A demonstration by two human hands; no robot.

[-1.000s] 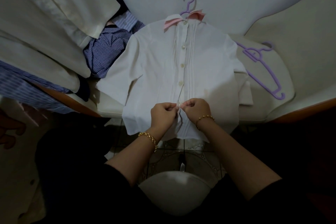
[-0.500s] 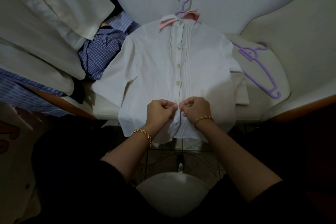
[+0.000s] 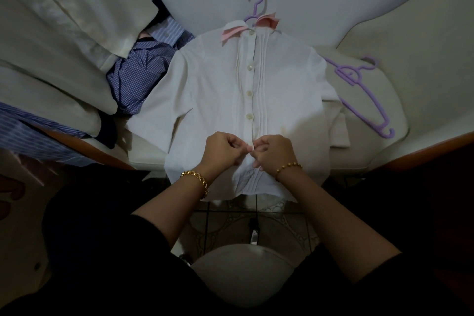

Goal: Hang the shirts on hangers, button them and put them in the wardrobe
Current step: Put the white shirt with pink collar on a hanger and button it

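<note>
1. A white shirt [image 3: 218, 100] with a pink collar [image 3: 232, 32] lies front-up at the centre of a cream cushioned seat [image 3: 364, 151]. It is threaded on a purple hanger [image 3: 255, 0] whose hook points to 12 o'clock.
2. Both hands meet on the button strip at the shirt's 6 o'clock end. The left hand [image 3: 223, 151] is curled, its fingertips pinching the edge of the cloth. The right hand [image 3: 274, 152] is likewise curled and pinches the facing edge, knuckle to knuckle with the left.
3. Four buttons [image 3: 249, 93] above the hands sit fastened in a line. The fingers hide the button under them, so whether it is through its hole cannot be told.
4. A gold bracelet [image 3: 197, 179] circles the left wrist and a thinner gold chain [image 3: 288, 165] the right. The wrists cover part of the hem.
5. At 3 o'clock a second purple hanger [image 3: 366, 100] lies bare on the seat, just beside the shirt's sleeve.
6. At 9 to 10 o'clock a crumpled blue checked shirt [image 3: 138, 77] sits against the white shirt's other sleeve. Cream garments [image 3: 64, 33] overlap it from 10 o'clock, with a blue striped garment [image 3: 30, 133] beneath them.
7. The hem hangs past the seat's front edge at 6 o'clock, over a patterned tiled floor [image 3: 223, 223].
</note>
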